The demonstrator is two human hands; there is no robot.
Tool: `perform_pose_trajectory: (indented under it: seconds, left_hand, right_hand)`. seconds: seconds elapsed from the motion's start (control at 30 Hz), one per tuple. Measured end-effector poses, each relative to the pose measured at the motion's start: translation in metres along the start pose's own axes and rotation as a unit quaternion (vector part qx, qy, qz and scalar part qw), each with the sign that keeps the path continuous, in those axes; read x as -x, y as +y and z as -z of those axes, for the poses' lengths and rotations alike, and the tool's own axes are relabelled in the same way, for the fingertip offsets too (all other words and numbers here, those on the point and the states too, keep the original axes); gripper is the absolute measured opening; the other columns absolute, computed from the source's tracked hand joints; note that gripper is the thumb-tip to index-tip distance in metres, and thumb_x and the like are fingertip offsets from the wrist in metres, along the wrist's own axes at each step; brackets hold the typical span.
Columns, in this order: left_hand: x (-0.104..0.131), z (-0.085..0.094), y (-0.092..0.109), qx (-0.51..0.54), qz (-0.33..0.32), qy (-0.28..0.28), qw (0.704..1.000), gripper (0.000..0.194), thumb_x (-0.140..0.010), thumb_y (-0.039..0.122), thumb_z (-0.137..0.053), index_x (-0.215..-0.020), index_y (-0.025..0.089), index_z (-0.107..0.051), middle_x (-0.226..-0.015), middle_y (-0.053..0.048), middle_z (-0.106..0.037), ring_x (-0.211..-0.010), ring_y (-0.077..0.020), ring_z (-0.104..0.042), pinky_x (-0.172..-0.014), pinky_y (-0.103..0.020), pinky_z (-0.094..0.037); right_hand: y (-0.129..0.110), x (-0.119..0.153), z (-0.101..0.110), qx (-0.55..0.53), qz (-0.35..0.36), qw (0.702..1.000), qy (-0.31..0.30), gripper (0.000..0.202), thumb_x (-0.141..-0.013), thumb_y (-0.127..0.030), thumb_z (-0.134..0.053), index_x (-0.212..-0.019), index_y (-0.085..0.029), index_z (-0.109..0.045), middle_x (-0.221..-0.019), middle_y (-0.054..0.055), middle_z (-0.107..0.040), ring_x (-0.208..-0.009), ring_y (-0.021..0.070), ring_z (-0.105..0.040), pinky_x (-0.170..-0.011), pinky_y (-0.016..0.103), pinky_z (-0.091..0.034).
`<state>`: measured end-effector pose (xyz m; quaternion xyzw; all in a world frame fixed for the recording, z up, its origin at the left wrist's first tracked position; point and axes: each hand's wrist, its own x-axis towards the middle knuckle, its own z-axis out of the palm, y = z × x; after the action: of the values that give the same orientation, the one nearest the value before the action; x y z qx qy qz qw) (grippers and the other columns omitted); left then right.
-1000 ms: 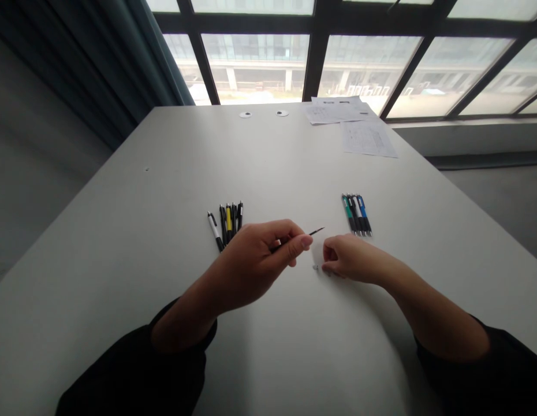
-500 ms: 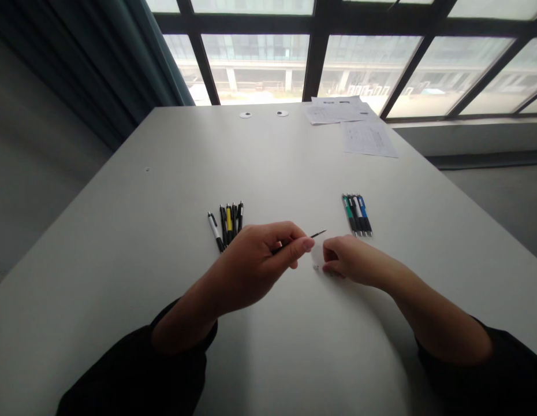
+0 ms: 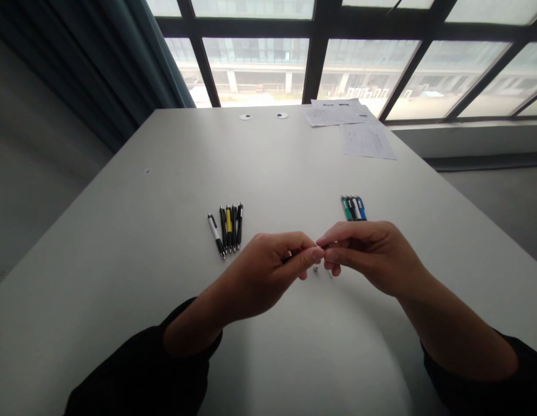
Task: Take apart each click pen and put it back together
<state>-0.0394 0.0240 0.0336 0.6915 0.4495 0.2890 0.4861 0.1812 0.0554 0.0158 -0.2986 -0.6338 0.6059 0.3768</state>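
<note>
My left hand (image 3: 281, 263) is closed, thumb against fingers, around a thin pen part that is mostly hidden. Its fingertips meet those of my right hand (image 3: 368, 251), which pinches at the same spot; what my right fingers grip is too small and covered to name. Just below the fingertips, a small pen piece (image 3: 316, 269) and a short pale piece (image 3: 330, 274) lie on the white table (image 3: 268, 179). Left of my hands lies a group of several pens (image 3: 228, 228), black, yellow and white. Behind my right hand, a row of pens (image 3: 354, 208) is partly covered.
Printed papers (image 3: 366, 140) lie at the back right of the table. Two small white ovals (image 3: 245, 117) with dark marks are near the far edge. A dark curtain (image 3: 134, 63) hangs at the left, and windows stand behind the table.
My right hand has risen from the tabletop and met my left fingertips. The thin dark tip that stuck out of my left hand is now covered. My left hand has shifted slightly right.
</note>
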Motion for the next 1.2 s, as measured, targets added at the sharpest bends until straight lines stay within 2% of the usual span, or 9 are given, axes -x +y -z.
perform_pose_trajectory:
  seconds: [0.17, 0.33, 0.4, 0.53, 0.6, 0.67, 0.73, 0.97, 1.2]
  left_hand:
    - [-0.002, -0.004, 0.0, 0.04, -0.001, 0.001, 0.999, 0.034, -0.1, 0.039, -0.055, -0.077, 0.017, -0.067, -0.065, 0.004, -0.057, -0.057, -0.0073, -0.044, -0.056, -0.02, -0.037]
    - [-0.003, -0.002, -0.005, 0.034, 0.04, 0.049, 0.997, 0.036, -0.101, 0.048, -0.052, -0.095, 0.018, -0.072, -0.066, 0.004, -0.059, -0.051, -0.0076, -0.043, -0.051, -0.021, -0.037]
    - [-0.004, -0.002, -0.007, 0.045, 0.034, 0.066, 0.996, 0.037, -0.103, 0.047, -0.048, -0.102, 0.019, -0.072, -0.069, 0.003, -0.06, -0.053, -0.008, -0.046, -0.053, -0.022, -0.04]
    - [-0.006, -0.003, -0.008, 0.059, 0.024, 0.098, 0.993, 0.031, -0.105, 0.041, -0.045, -0.111, 0.021, -0.069, -0.082, 0.002, -0.063, -0.061, -0.0081, -0.052, -0.058, -0.021, -0.044]
    - [-0.008, -0.002, -0.008, 0.05, 0.032, 0.107, 0.992, 0.029, -0.104, 0.038, -0.046, -0.113, 0.021, -0.067, -0.079, 0.002, -0.063, -0.064, -0.009, -0.055, -0.06, -0.021, -0.046]
    - [-0.01, -0.002, -0.008, 0.047, 0.043, 0.112, 0.992, 0.027, -0.102, 0.037, -0.05, -0.115, 0.018, -0.065, -0.073, 0.002, -0.062, -0.064, -0.0102, -0.058, -0.061, -0.021, -0.048]
    - [-0.012, -0.002, -0.01, 0.06, 0.055, 0.112, 0.99, 0.027, -0.1, 0.036, -0.054, -0.115, 0.015, -0.064, -0.072, 0.001, -0.064, -0.065, -0.0114, -0.062, -0.063, -0.022, -0.051]
    - [-0.016, -0.002, -0.022, 0.107, 0.059, 0.081, 0.989, 0.028, -0.093, 0.041, -0.066, -0.106, 0.016, -0.064, -0.089, -0.001, -0.064, -0.075, -0.0181, -0.076, -0.071, -0.03, -0.061]
    - [-0.026, 0.001, -0.046, 0.02, 0.113, 0.092, 0.989, 0.032, -0.084, 0.046, -0.074, -0.091, 0.015, -0.069, -0.082, -0.006, -0.073, -0.076, -0.0213, -0.074, -0.061, -0.03, -0.062]
  right_hand:
    - [0.0, -0.001, -0.002, -0.057, 0.039, 0.997, 0.026, 0.01, -0.085, -0.02, -0.08, -0.095, -0.021, -0.08, -0.075, 0.001, -0.073, -0.062, 0.0137, -0.068, -0.056, 0.027, -0.059]
    - [-0.02, -0.003, 0.03, -0.055, 0.149, 0.957, 0.242, 0.008, -0.089, -0.029, -0.077, -0.086, -0.023, -0.073, -0.081, 0.0, -0.071, -0.063, 0.0124, -0.067, -0.05, 0.023, -0.056]
    - [-0.026, -0.001, 0.046, -0.017, 0.151, 0.956, 0.253, 0.011, -0.089, -0.03, -0.076, -0.084, -0.023, -0.069, -0.078, 0.0, -0.071, -0.062, 0.0138, -0.067, -0.05, 0.025, -0.055]
    - [-0.02, 0.001, 0.056, 0.2, -0.042, 0.972, 0.119, 0.026, -0.096, -0.042, -0.064, -0.082, -0.021, -0.064, -0.068, 0.001, -0.067, -0.054, 0.0144, -0.062, -0.051, 0.027, -0.051]
    - [-0.008, -0.003, 0.049, 0.404, -0.173, 0.898, 0.011, 0.03, -0.098, -0.042, -0.057, -0.081, -0.019, -0.064, -0.068, 0.003, -0.067, -0.057, 0.0157, -0.061, -0.055, 0.028, -0.048]
    - [0.006, -0.009, 0.038, 0.564, -0.257, 0.78, -0.088, 0.028, -0.099, -0.036, -0.054, -0.081, -0.018, -0.065, -0.075, 0.007, -0.07, -0.063, 0.018, -0.063, -0.058, 0.029, -0.043]
    - [0.02, -0.015, 0.029, 0.592, -0.28, 0.747, -0.118, 0.027, -0.097, -0.033, -0.054, -0.079, -0.017, -0.066, -0.08, 0.01, -0.071, -0.068, 0.0203, -0.064, -0.058, 0.029, -0.04]
    - [0.039, -0.019, 0.025, 0.595, -0.294, 0.735, -0.139, 0.027, -0.095, -0.032, -0.055, -0.083, -0.015, -0.072, -0.088, 0.015, -0.075, -0.077, 0.0242, -0.068, -0.061, 0.03, -0.039]
    - [0.042, -0.019, 0.029, 0.576, -0.296, 0.751, -0.128, 0.033, -0.096, -0.041, -0.057, -0.081, -0.016, -0.072, -0.084, 0.013, -0.075, -0.07, 0.0224, -0.067, -0.057, 0.029, -0.04]
